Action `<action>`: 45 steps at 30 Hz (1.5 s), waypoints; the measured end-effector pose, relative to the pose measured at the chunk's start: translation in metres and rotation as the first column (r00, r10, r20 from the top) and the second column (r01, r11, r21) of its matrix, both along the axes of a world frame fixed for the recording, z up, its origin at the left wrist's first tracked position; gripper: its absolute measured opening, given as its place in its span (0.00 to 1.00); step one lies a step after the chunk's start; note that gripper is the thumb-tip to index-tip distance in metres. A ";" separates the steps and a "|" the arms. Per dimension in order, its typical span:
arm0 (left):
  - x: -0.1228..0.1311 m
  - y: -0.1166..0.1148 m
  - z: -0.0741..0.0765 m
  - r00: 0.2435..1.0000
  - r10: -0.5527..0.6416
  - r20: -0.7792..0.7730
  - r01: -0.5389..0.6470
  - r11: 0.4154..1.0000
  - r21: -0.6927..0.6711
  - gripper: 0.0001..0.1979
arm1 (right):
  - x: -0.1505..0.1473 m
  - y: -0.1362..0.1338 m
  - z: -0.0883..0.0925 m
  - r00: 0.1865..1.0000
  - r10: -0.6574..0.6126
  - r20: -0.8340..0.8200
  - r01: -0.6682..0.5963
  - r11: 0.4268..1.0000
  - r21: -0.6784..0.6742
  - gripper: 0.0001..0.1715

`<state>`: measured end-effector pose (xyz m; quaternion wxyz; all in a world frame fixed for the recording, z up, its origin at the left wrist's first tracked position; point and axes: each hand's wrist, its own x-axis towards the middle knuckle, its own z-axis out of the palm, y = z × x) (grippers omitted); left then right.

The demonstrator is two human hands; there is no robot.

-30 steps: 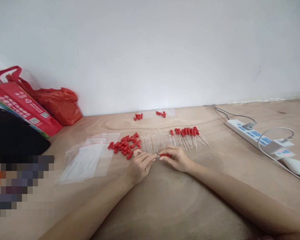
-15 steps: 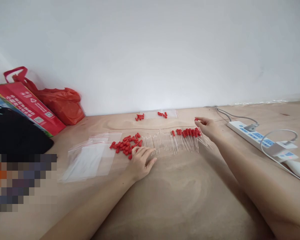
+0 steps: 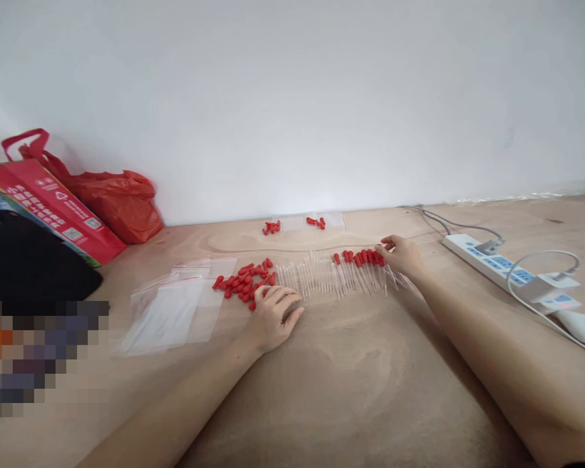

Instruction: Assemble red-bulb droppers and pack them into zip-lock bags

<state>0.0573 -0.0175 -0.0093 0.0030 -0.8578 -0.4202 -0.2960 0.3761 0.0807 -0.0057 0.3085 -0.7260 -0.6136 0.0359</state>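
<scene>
My left hand (image 3: pixel 273 317) rests on the table with its fingers curved and its thumb apart, holding nothing visible. It lies beside a pile of loose red rubber bulbs (image 3: pixel 244 281) and the near left end of a row of clear glass tubes (image 3: pixel 316 276). My right hand (image 3: pixel 403 255) is at the right end of that row, its thumb and forefinger pinched at the red bulb of a dropper (image 3: pixel 380 246). Just left of these fingertips lie several droppers with red bulbs fitted (image 3: pixel 363 258), their glass pointing toward me. My right fingers partly hide the rightmost ones.
Clear zip bags (image 3: pixel 175 312) lie at left. More bagged tubes (image 3: pixel 292 223) and red bulbs sit by the wall. A white power strip (image 3: pixel 497 260) with cables stands at right. A red carton (image 3: pixel 53 205), red plastic bag (image 3: pixel 131 205) and black cloth item (image 3: pixel 34 260) fill the left.
My right hand has come down and slightly left, bringing the dropper's red bulb down beside the other fitted droppers. My left hand stays put.
</scene>
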 end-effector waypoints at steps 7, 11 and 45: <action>0.000 0.000 0.001 1.000 0.021 -0.014 -0.021 1.000 0.023 0.05 | -0.034 -0.014 0.007 0.978 0.190 0.089 -0.176 0.974 -0.144 0.10; -0.001 0.000 0.001 0.999 0.034 -0.015 -0.034 0.998 0.052 0.05 | -0.051 -0.025 0.007 0.947 0.271 0.171 -0.221 0.938 -0.266 0.09; 0.035 0.061 0.015 0.824 0.523 -0.218 -0.535 0.845 0.004 0.13 | -0.089 -0.050 0.015 0.879 0.137 0.457 -0.047 0.978 -0.205 0.18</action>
